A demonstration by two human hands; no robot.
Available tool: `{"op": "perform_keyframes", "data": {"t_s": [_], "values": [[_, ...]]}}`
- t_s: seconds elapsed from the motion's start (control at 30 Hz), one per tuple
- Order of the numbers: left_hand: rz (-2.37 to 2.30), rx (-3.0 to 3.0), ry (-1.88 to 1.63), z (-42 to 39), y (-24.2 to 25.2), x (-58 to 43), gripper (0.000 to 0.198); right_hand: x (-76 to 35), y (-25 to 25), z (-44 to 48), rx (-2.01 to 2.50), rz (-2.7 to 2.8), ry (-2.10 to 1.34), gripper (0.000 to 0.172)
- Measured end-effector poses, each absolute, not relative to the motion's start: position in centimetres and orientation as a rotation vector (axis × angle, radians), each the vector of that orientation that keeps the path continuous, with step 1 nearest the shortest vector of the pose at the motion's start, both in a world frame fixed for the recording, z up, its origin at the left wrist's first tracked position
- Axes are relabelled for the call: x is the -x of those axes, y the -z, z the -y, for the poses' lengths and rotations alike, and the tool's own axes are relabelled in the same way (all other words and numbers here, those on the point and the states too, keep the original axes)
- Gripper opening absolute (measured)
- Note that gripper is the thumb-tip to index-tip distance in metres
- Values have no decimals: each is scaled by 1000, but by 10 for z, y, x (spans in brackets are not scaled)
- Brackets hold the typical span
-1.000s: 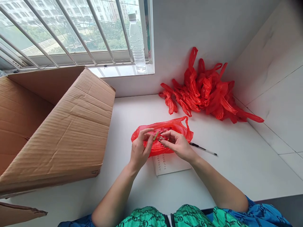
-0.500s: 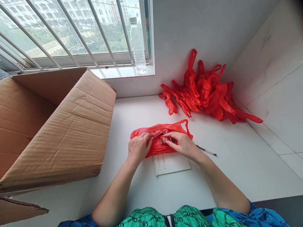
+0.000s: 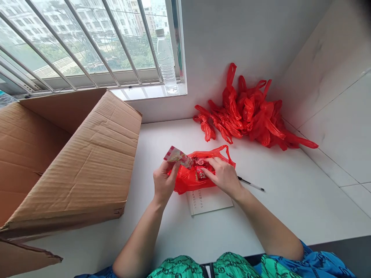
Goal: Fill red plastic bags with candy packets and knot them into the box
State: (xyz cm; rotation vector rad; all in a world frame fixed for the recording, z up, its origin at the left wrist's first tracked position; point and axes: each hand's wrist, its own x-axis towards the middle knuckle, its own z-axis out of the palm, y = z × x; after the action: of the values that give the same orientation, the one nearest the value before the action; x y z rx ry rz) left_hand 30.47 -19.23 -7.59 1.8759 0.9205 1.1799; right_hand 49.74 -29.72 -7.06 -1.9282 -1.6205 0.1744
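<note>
Pinching a now-raised pink-checked packet (image 3: 177, 155), left fingers (image 3: 174, 170) nearly meet; right fingers (image 3: 215, 162) stand parted at a red packet (image 3: 199, 174) inside the plastic bag (image 3: 185, 183), grip unclear.

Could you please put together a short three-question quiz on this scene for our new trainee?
1. Which hand is holding the pale, pink-edged packet?

2. True or false: the bottle is lying on its side.

3. Which thing is partly hidden by the open red bag?
A) the cardboard box
B) the notepad
C) the bottle

Key:
1. The left hand.
2. False; it stands upright on the windowsill.
3. B.
</note>
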Motion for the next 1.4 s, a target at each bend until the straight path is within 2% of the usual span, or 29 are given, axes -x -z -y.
{"op": "perform_keyframes", "data": {"t_s": [0.07,0.17,0.27,0.33,0.47,0.6,0.77,1.0,1.1,1.27,1.33,1.4], "values": [[-874,-1562,-1149,196,72,-307,31,-492,66,298,1767,1562,-300,30],[-786,-1349,-1044,199,71,-312,37,-483,64,298,1525,1380,-666,33],[-718,-1374,-919,199,72,-312,35,-480,68,296,1331,1142,-946,33],[-718,-1572,-859,197,73,-308,31,-483,70,294,1271,1051,-969,29],[-911,-2231,-856,189,74,-296,24,-500,67,294,1285,977,-777,23],[-988,-2662,-783,184,80,-295,32,-510,61,302,1389,962,-455,15],[-1035,-2839,-726,188,87,-303,49,-498,64,306,1640,1249,-96,11],[-1090,-2837,-774,188,85,-301,73,-498,80,299,1994,1639,-84,24],[-1052,-2804,-861,191,77,-303,64,-503,80,300,2065,1637,6,28],[-1109,-2787,-929,202,62,-299,29,-514,61,306,1897,1428,186,33],[-1211,-2739,-967,207,59,-287,31,-523,55,308,1878,1325,250,34],[-1296,-2631,-1016,211,59,-271,44,-535,55,309,1900,1259,249,44]]}}
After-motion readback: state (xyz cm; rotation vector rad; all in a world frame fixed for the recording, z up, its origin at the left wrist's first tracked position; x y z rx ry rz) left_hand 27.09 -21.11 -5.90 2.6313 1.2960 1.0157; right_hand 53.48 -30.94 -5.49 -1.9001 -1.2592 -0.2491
